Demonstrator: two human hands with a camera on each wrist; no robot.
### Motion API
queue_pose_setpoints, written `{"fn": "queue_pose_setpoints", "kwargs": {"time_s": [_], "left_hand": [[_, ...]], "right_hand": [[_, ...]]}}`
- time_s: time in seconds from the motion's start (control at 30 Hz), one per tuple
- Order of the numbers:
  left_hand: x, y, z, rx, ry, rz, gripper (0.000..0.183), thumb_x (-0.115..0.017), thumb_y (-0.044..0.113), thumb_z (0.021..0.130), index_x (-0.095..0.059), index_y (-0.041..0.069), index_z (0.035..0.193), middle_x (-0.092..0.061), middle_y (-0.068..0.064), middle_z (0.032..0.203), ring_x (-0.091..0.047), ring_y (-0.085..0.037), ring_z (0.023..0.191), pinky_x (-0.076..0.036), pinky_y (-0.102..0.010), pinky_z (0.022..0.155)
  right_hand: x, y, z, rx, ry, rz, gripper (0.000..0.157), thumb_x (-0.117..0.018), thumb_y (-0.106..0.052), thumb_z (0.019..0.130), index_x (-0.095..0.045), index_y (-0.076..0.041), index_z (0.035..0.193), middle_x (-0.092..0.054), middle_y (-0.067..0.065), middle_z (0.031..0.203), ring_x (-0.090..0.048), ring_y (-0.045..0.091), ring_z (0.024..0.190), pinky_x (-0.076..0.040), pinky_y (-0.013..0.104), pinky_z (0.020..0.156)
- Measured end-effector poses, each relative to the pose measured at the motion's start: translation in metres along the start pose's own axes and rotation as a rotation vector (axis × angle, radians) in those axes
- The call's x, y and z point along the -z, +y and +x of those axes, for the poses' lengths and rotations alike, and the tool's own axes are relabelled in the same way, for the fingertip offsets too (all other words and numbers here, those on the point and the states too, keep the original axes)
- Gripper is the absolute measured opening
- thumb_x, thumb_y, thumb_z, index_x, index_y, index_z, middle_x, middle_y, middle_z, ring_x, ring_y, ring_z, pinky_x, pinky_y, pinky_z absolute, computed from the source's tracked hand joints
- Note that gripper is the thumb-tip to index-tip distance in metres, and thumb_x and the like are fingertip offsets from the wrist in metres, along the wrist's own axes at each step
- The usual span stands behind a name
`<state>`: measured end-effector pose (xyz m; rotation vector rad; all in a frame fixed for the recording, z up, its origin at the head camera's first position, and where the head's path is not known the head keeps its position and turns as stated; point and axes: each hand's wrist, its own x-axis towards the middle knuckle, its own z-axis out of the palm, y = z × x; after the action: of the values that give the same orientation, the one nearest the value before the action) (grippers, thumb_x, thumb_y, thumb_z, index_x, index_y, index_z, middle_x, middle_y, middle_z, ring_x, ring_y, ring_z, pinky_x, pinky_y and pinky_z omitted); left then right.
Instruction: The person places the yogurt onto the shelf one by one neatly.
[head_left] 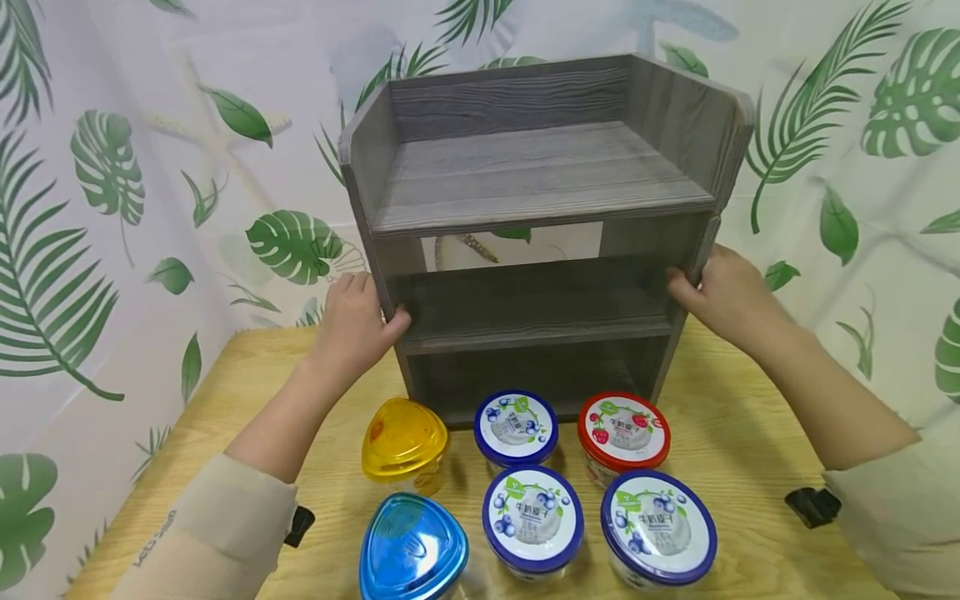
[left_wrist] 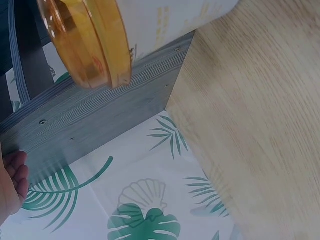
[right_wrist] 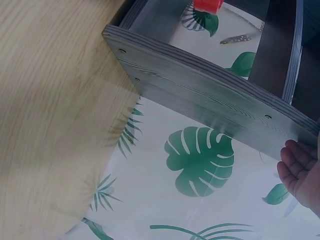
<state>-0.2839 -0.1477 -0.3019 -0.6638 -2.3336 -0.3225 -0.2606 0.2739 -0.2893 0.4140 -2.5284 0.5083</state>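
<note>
- Grey wood-grain shelf unit (head_left: 517, 171) stands upright on the table (head_left: 258, 417) in the head view, squarely between the hands, its width running crosswise from one to the other; neither hand is nearer. Left hand (head_left: 354, 321) grips the left side panel (head_left: 371, 162), thumb round its front edge; right hand (head_left: 723, 292) grips the right side panel (head_left: 686, 133) likewise, slightly higher. Before its foot sit a yellow-lidded tub (head_left: 403, 442), blue-lidded tub (head_left: 412, 546), red-lidded tub (head_left: 624, 429) and three blueberry tubs (head_left: 532, 517).
- Left wrist view: curled fingers lie against the panel's outer face, and its lower end meets the table. Only part of the hand shows, so how firmly it presses I cannot tell.
- Right wrist view: fingers bend near the opposite panel's outer face, well above the table.
</note>
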Motion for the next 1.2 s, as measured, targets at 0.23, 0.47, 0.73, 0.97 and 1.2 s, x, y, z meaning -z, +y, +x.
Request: {"fn": "queue_pose_setpoints", "kwargs": {"time_s": [0.23, 0.47, 0.73, 0.97, 1.2], "left_hand": [[0.0007, 0.0025, 0.0003, 0.012, -0.025, -0.011, 0.028, -0.060, 0.021, 0.081, -0.055, -0.005, 0.091, -0.057, -0.019, 0.077, -0.051, -0.037, 0.083, -0.038, -0.047, 0.076], [0.0004, 0.0038, -0.0005, 0.021, -0.023, -0.016, 0.029, -0.061, 0.020, 0.080, -0.055, -0.006, 0.094, -0.058, -0.019, 0.079, -0.052, -0.037, 0.084, -0.039, -0.047, 0.078], [-0.0017, 0.0035, -0.0009, 0.010, -0.007, -0.012, 0.027, -0.061, 0.019, 0.080, -0.055, -0.005, 0.091, -0.056, -0.018, 0.075, -0.052, -0.036, 0.080, -0.038, -0.046, 0.074], [-0.0006, 0.0037, -0.0015, 0.028, -0.033, -0.006, 0.028, -0.060, 0.020, 0.081, -0.054, -0.005, 0.092, -0.056, -0.019, 0.077, -0.051, -0.037, 0.083, -0.038, -0.046, 0.075], [0.0010, 0.0041, 0.0013, 0.036, -0.021, -0.002, 0.027, -0.060, 0.019, 0.081, -0.055, -0.006, 0.090, -0.056, -0.020, 0.078, -0.050, -0.037, 0.082, -0.037, -0.046, 0.073]], "right_hand": [[-0.0001, 0.0022, -0.0017, 0.012, 0.006, -0.001, 0.027, -0.048, -0.018, 0.087, -0.056, 0.008, 0.089, -0.059, 0.026, 0.081, -0.057, 0.040, 0.074, -0.041, 0.055, 0.064], [-0.0012, 0.0035, -0.0006, 0.037, 0.012, -0.008, 0.028, -0.047, -0.017, 0.087, -0.057, 0.009, 0.089, -0.059, 0.027, 0.080, -0.058, 0.042, 0.073, -0.041, 0.055, 0.061], [-0.0032, 0.0037, 0.0004, 0.036, 0.014, 0.003, 0.032, -0.047, -0.018, 0.087, -0.058, 0.011, 0.095, -0.059, 0.028, 0.084, -0.058, 0.043, 0.076, -0.042, 0.055, 0.061], [-0.0042, 0.0032, 0.0000, 0.016, 0.012, 0.006, 0.034, -0.047, -0.018, 0.087, -0.056, 0.013, 0.099, -0.059, 0.029, 0.086, -0.058, 0.045, 0.077, -0.042, 0.056, 0.063], [-0.0037, 0.0019, 0.0010, 0.021, 0.048, 0.000, 0.030, -0.048, -0.018, 0.086, -0.056, 0.010, 0.089, -0.058, 0.027, 0.080, -0.057, 0.043, 0.072, -0.041, 0.055, 0.061]]}}
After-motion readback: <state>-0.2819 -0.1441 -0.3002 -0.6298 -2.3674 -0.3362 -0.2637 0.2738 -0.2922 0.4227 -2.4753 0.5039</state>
